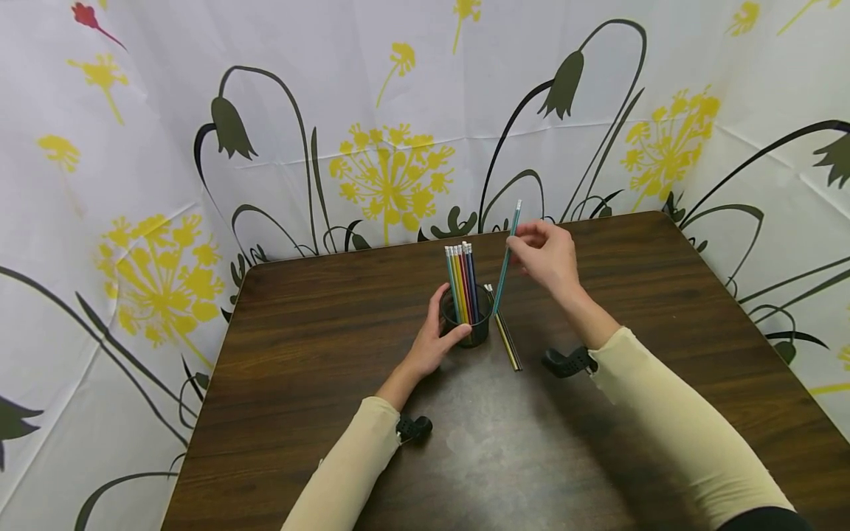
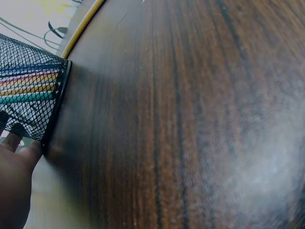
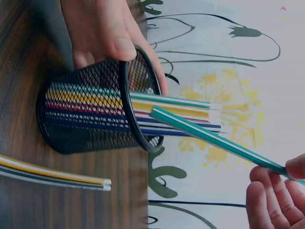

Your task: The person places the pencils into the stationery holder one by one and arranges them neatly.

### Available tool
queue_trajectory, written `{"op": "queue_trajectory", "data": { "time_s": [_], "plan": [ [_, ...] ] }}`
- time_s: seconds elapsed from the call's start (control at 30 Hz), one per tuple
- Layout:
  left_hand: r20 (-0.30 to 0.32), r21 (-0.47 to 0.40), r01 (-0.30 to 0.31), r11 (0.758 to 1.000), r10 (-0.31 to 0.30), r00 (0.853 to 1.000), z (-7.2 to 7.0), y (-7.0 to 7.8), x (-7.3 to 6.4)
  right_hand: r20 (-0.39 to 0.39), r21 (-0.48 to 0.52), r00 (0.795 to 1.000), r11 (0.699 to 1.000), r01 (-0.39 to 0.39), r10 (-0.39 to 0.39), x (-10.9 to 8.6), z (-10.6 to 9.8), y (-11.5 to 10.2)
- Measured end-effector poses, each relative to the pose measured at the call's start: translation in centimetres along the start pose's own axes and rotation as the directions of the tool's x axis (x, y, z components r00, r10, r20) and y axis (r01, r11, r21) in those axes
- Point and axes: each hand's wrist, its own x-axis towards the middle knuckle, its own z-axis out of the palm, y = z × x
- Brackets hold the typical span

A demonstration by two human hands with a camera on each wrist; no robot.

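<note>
A black mesh pencil cup (image 1: 475,336) stands upright on the table, holding several striped pencils (image 1: 462,280) in green, yellow, red and blue. My left hand (image 1: 432,343) grips the cup's left side, its thumb at the rim in the right wrist view. Between thumb and fingers, my right hand (image 1: 547,254) pinches a green pencil (image 3: 214,138) near its upper end. That pencil slants, its lower end close to the cup's rim. Right of the cup, a yellow pencil (image 3: 57,174) and a black pencil (image 3: 57,181) lie side by side on the table.
The dark wood-grain table (image 1: 299,383) meets a white curtain (image 1: 285,44) printed with flowers at its back and sides. Black wrist cameras (image 1: 567,363) sit on both forearms, the right one above the table.
</note>
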Motion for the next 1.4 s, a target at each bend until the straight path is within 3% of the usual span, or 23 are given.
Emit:
{"op": "queue_trajectory", "data": {
  "time_s": [0.23, 0.4, 0.57, 0.73, 0.9, 1.13, 1.27, 1.4],
  "plan": [
    [-0.015, 0.003, 0.011, 1.000, -0.010, 1.000, 0.1, 0.1, 0.0, 0.035, 0.080, 0.998, 0.995, 0.054, -0.057, -0.4, 1.1, 0.2],
    [-0.017, -0.012, -0.002, 1.000, 0.002, 1.000, 0.1, -0.4, 0.1, 0.084, -0.015, 0.991, 0.995, 0.103, -0.102, -1.1, 2.2, 0.9],
    [-0.043, -0.013, -0.019, 1.000, 0.018, 0.999, 0.3, -2.7, 0.6, 0.143, -0.166, 0.976, 0.969, 0.185, -0.162, -1.8, 3.3, 1.7],
    [-0.063, -0.015, -0.002, 1.000, 0.001, 0.998, 0.5, -4.0, 0.8, 0.184, -0.211, 0.970, 0.957, 0.198, -0.160, -2.3, 4.0, 2.2],
    [-0.062, -0.024, 0.004, 1.000, -0.005, 0.998, 0.5, -3.9, 0.9, 0.210, -0.231, 0.965, 0.951, 0.204, -0.156, -2.6, 4.4, 2.5],
    [0.000, -0.025, 0.017, 1.000, -0.017, 1.000, 0.0, 0.0, 0.2, 0.228, -0.278, 0.959, 0.933, 0.230, -0.168, -2.8, 5.0, 3.0],
    [0.006, -0.030, 0.007, 1.000, -0.007, 1.000, 0.0, -0.2, 0.2, 0.221, -0.301, 0.963, 0.928, 0.220, -0.157, -2.9, 5.3, 3.1],
    [-0.003, -0.043, 0.004, 0.999, -0.004, 1.000, 0.1, -1.9, 0.5, 0.206, -0.338, 0.969, 0.920, 0.198, -0.133, -2.9, 5.7, 3.3]
  ]
}}
